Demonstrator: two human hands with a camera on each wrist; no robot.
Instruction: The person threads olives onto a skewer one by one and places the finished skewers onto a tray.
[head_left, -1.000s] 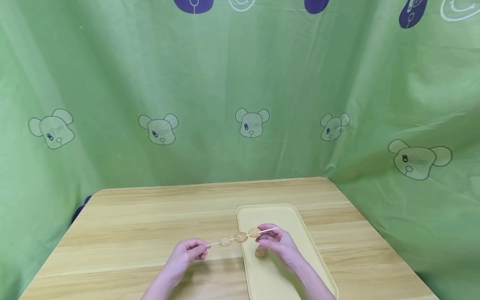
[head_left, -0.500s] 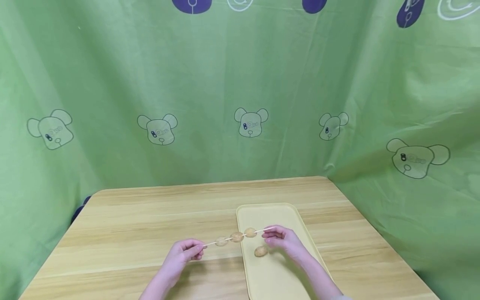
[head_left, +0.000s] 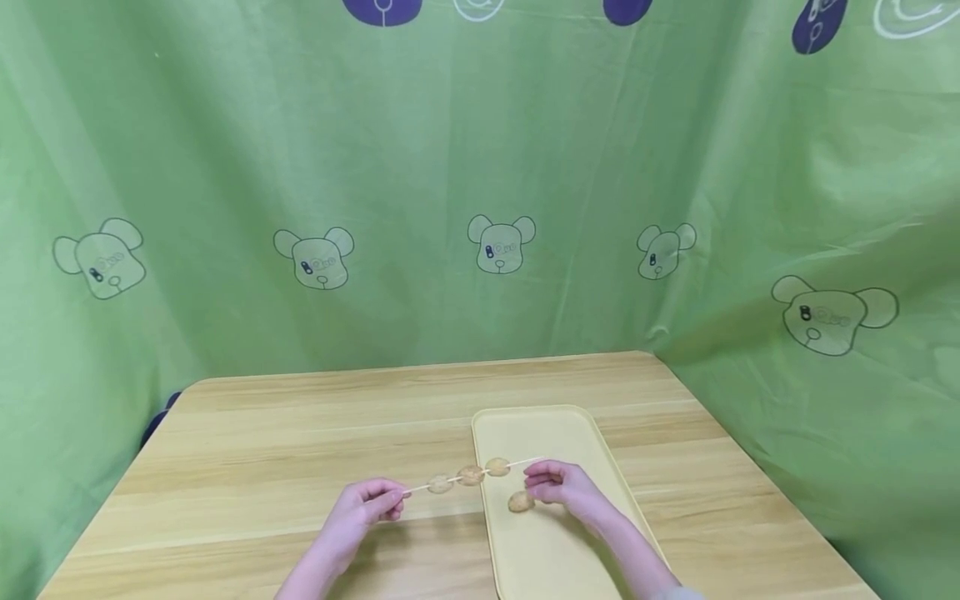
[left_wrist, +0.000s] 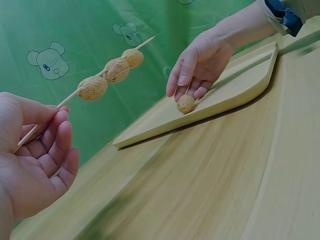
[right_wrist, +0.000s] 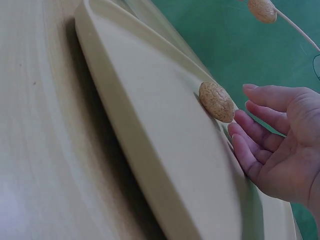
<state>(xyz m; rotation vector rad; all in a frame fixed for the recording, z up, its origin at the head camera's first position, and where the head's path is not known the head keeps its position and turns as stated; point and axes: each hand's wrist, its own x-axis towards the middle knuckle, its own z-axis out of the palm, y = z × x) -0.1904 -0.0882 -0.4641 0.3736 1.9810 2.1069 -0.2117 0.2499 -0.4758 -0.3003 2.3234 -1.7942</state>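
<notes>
My left hand (head_left: pixel 360 512) pinches the blunt end of a thin wooden skewer (left_wrist: pixel 68 98), with the other fingers loosely curled below. Three tan, wrinkled, oval balls (left_wrist: pixel 117 70) are threaded along the skewer, and its pointed tip sticks out past the last one. The skewer is raised, its far part over the tray in the head view. My right hand (right_wrist: pixel 287 135) is over the tray with relaxed, parted fingers and grips nothing. One more wrinkled ball (right_wrist: pixel 216 102) lies loose on the yellow tray (head_left: pixel 555 575), right at the right hand's fingertips.
The shallow rectangular tray has a low raised rim and lies on a light wood-grain table (head_left: pixel 262 467), right of centre. Green curtains (head_left: pixel 412 167) printed with bear heads hang behind the table and on both sides.
My right hand has come away from the skewer's tip and moved down toward the loose ball, now in plain sight. The left hand and skewer have shifted slightly to the left.
</notes>
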